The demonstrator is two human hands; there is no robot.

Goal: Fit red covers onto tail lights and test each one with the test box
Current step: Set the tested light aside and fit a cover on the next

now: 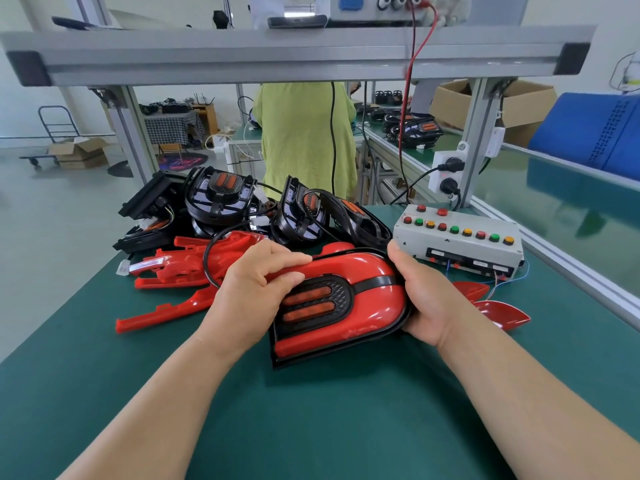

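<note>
Centre of frame: tail light [339, 306] with red cover fitted, on the green bench [311, 427]; left hand [252, 299] curled over its left end, right hand [426, 299] gripping its right edge; test box [460, 239] at centre right; uncovered lights [221, 199] piled behind

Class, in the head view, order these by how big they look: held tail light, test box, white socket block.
1. tail light (nearest the camera, so true size is unsure)
2. test box
3. socket block
</note>
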